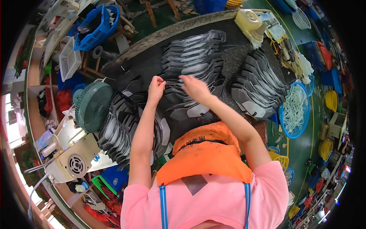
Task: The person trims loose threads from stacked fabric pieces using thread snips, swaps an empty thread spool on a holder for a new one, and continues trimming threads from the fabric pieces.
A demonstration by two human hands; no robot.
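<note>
Both hands are over the middle row of overlapping black and grey cut pieces (192,70), which look like shoe-upper parts with pale, shiny faces. My left hand (155,89) is closed in a pinch at the row's left edge; whatever lies between its fingertips is too small to name. Facing it, my right hand (196,89) hovers over the same row, slightly blurred, its fingertips drawn together and pointing left. A gap separates the two hands, with the thin dark edges of the pieces showing below it.
More cut pieces lie in a right-hand row (257,86) and a left-hand heap (124,126). A green fan (93,107) and a cream machine (74,162) stand at left. A yellowish plastic container (248,24) sits far right; a blue basket of pale strips (294,110) stands beside the table.
</note>
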